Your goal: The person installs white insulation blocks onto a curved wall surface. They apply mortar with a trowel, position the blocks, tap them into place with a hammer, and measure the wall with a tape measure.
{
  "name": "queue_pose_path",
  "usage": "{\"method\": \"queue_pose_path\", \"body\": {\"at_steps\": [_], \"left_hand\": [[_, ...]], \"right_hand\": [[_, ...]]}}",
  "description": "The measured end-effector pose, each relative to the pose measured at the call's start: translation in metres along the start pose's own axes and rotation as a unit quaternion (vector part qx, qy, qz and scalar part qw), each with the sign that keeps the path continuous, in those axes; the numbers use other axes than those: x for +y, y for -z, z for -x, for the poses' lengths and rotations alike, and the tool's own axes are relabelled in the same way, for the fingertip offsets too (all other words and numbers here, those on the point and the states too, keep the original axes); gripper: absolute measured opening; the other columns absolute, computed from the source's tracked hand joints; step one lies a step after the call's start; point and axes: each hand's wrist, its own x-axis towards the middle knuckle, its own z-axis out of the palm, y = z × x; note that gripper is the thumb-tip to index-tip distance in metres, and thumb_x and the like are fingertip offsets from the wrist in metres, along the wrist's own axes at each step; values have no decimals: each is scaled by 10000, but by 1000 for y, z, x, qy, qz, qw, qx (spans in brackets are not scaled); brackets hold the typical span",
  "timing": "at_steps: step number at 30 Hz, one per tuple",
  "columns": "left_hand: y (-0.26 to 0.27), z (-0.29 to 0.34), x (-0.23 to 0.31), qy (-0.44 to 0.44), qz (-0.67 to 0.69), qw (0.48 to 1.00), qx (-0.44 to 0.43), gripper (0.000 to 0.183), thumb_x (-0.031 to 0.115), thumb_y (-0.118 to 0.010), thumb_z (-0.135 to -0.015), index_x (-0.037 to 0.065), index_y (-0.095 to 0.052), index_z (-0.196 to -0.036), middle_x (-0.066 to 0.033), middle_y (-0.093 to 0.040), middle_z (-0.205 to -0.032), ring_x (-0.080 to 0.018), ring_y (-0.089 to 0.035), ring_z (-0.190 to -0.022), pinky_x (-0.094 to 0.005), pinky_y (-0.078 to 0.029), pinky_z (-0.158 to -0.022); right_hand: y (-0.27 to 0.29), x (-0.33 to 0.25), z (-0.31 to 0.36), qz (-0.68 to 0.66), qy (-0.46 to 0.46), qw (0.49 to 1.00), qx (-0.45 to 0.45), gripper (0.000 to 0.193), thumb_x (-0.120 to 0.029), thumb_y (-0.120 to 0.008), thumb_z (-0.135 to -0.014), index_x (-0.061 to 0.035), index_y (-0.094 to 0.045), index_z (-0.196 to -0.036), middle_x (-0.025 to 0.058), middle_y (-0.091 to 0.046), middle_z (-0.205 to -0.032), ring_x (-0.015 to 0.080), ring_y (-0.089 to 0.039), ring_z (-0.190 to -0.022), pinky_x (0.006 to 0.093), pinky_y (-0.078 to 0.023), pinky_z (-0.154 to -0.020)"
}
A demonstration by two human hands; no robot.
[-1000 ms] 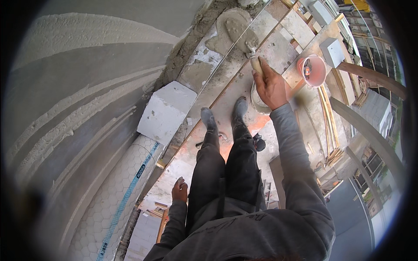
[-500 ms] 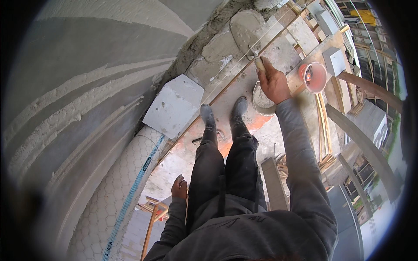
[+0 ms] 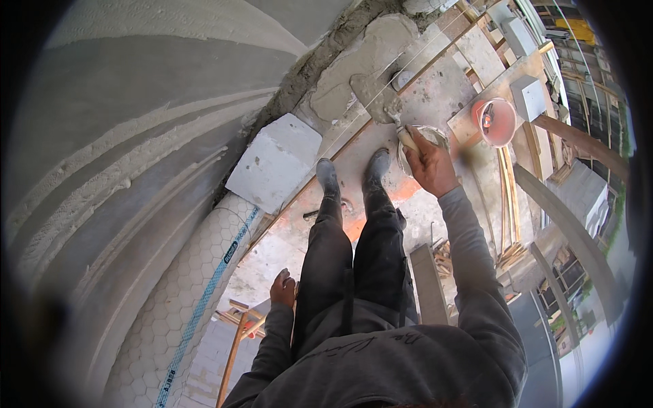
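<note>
My right hand (image 3: 433,163) is closed round the pale handle of a trowel (image 3: 369,90). The trowel's mortar-coated blade lies over the near edge of a bed of wet grey mortar (image 3: 381,44) along the wall's foot. Partly hidden behind that hand is a bucket (image 3: 443,138) with mortar in it. Down beside my left leg hangs my left hand (image 3: 283,290), fingers curled in, with nothing seen in them. A pale block (image 3: 275,163) sits at the end of the mortar bed, and a taut string (image 3: 381,90) runs along the bed's edge.
A grey plastered wall (image 3: 156,75) rises on the left, above a mesh-wrapped roll or column (image 3: 156,319). To the right stand a pinkish bucket (image 3: 502,122) and a pale block (image 3: 528,97), near timber strips (image 3: 509,197). A plank (image 3: 428,285) lies beside my right leg.
My right hand has drawn the trowel back toward me, off the far mortar patch. The mortar there looks more spread out. My left hand has barely moved.
</note>
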Motion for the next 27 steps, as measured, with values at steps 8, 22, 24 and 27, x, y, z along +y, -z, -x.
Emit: {"method": "queue_pose_path", "body": {"at_steps": [8, 22, 24, 27], "left_hand": [[-13, -7, -6, -2, 15, 1000, -11, 478, 139, -570, -872, -57, -539, -1308, -197, -637, -1218, -232, -625, -1096, -321, -490, -946], [-15, -11, 18, -46, -3, 998, -42, 499, 169, -594, -885, -60, -521, -1323, -195, -632, -1219, -221, -623, -1077, -308, -490, -933], [-10, -7, 23, -51, 8, 998, -42, 495, 158, -593, -887, -59, -517, -1326, -194, -629, -1224, -226, -623, -1079, -312, -489, -937], [-8, -3, 58, -33, 11, 998, -46, 482, 142, -555, -890, -63, -516, -1324, -197, -618, -1257, -257, -598, -1177, -337, -454, -1009]], "right_hand": [[1, -10, -29, 134, 40, 990, -8, 463, -225, -607, -890, -95, -538, -1328, 223, -662, -853, 409, -658, -721, 478, -538, -675], [13, 18, -55, -177, -197, 963, 57, 420, -268, -592, -922, -5, -588, -1249, 236, -676, -843, 329, -686, -817, 387, -518, -747], [-19, 24, -16, -197, -192, 961, 29, 409, -270, -599, -928, -8, -591, -1242, 218, -676, -832, 291, -684, -802, 367, -513, -741], [-35, 2, 35, -215, -172, 961, 16, 392, -243, -610, -920, 29, -585, -1201, 229, -664, -843, 314, -680, -804, 381, -518, -750]]}}
